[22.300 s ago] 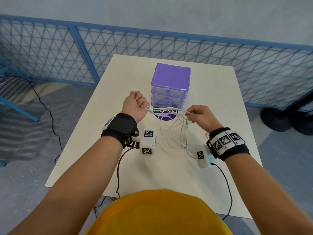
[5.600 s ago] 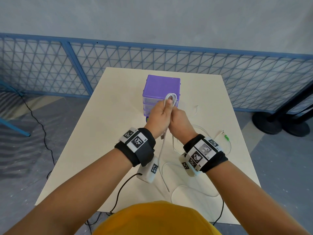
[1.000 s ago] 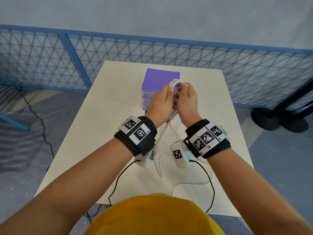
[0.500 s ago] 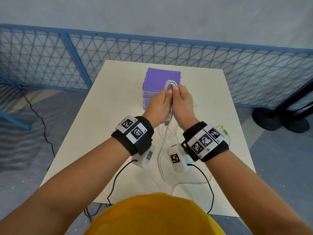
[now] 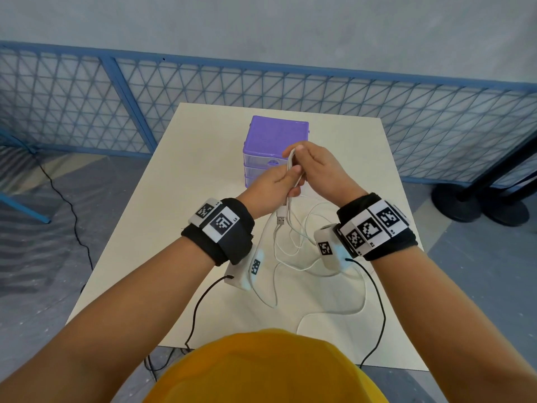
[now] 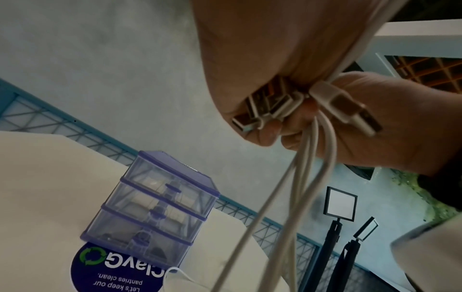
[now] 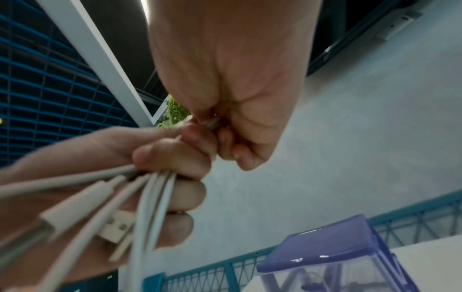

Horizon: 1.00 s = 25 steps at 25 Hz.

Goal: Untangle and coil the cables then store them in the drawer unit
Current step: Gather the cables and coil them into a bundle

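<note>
Gripping the white USB cables [image 5: 291,181] above the table [image 5: 203,158], the left hand [image 5: 270,190] clenches the bundle and its plugs while the right hand [image 5: 316,170] pinches the upper loop. Loose strands trailing near the wrists could snag or slip free, undoing the coil. The purple drawer unit [image 5: 276,135], just beyond, appears closed.
</note>
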{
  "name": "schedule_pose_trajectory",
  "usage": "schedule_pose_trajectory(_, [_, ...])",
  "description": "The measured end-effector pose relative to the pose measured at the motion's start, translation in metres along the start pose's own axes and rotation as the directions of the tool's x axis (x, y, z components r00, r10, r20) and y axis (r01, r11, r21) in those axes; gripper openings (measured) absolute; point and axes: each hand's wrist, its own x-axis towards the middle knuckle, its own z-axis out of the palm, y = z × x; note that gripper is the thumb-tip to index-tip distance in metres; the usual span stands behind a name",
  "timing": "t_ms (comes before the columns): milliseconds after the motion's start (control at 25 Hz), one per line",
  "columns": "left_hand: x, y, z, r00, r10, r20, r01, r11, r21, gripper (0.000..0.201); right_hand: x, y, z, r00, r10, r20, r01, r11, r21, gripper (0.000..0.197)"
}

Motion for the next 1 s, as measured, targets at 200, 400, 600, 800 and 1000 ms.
schedule_pose_trajectory(200, [0.003,-0.006,0.005,1.0,0.021,0.017,-0.022,0.994,0.111,0.038,0.003,0.006,0.001,0.999,-0.001,-0.037,-0.004,0.993,-0.121,0.025])
schedule_pose_trajectory(400, [0.006,-0.013,0.005,1.0,-0.001,-0.013,0.002,0.99,0.139,0.042,0.0,0.011,0.01,0.989,0.03,-0.146,-0.034,0.999,-0.026,0.027])
schedule_pose_trajectory(600, [0.013,-0.006,0.004,0.96,-0.113,-0.257,0.038,0.959,-0.281,0.031,-0.019,0.015,0.041,0.981,0.188,0.038,-0.189,0.91,0.369,0.028])
schedule_pose_trajectory(800, [0.017,-0.011,-0.011,0.924,-0.157,-0.347,0.001,0.912,-0.411,0.033,-0.025,0.02,0.046,0.925,0.244,0.292,-0.273,0.96,0.062,0.032])
schedule_pose_trajectory(1000, [0.021,-0.014,-0.024,0.859,-0.215,-0.465,-0.044,0.874,-0.484,0.036,-0.026,0.014,0.051,0.926,0.322,0.198,-0.351,0.927,0.133,0.032])
